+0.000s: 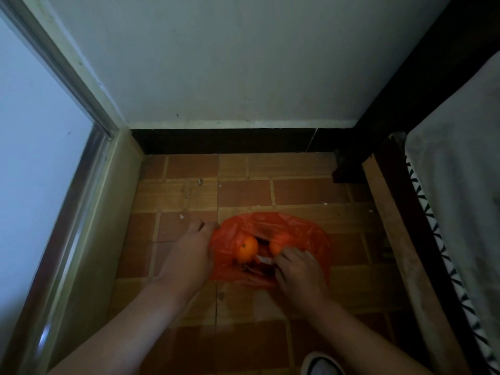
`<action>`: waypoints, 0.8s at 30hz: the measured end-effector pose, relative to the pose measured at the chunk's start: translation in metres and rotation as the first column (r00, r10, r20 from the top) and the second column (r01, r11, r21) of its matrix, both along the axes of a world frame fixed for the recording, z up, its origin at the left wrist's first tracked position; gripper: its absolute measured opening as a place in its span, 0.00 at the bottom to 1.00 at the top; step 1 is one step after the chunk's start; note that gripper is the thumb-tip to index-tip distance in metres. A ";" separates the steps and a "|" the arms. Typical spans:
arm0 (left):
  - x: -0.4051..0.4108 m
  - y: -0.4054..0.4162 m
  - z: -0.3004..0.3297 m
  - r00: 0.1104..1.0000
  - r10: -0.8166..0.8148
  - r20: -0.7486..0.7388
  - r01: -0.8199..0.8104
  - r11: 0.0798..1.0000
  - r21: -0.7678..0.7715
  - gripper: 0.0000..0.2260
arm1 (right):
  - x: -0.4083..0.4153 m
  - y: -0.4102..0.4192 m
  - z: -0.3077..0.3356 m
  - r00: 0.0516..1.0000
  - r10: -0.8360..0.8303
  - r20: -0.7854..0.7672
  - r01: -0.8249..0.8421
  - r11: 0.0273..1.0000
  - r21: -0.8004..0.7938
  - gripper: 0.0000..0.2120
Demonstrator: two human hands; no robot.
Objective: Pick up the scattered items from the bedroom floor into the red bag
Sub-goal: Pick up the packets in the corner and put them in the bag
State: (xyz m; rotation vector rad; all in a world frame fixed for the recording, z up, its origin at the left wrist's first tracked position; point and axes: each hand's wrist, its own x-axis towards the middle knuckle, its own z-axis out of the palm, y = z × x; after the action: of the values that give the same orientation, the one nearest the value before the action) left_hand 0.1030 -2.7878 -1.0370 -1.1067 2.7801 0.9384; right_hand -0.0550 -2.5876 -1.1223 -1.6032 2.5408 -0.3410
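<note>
Dim, grainy (edges bowed); light from left.

We have one head-worn view, looking forward and steeply down, close over both hands, onto the tiled floor (pixel 243 190) toward the wall (pixel 230 63) ahead.

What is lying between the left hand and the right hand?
In the head view, the open mouth of the red bag lies between the left hand and the right hand, with an orange showing inside it.
</note>
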 end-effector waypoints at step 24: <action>-0.022 0.006 0.001 0.997 -0.014 0.079 0.017 0.999 -0.034 0.16 | -0.019 -0.009 0.018 0.952 -0.256 0.170 0.258 0.966 0.009 0.17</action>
State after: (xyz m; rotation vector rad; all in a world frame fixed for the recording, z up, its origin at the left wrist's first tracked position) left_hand 0.0814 -2.7818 -1.0365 -1.0994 2.7479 0.8288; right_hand -0.0737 -2.5962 -1.1041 -1.1877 2.6183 -0.4980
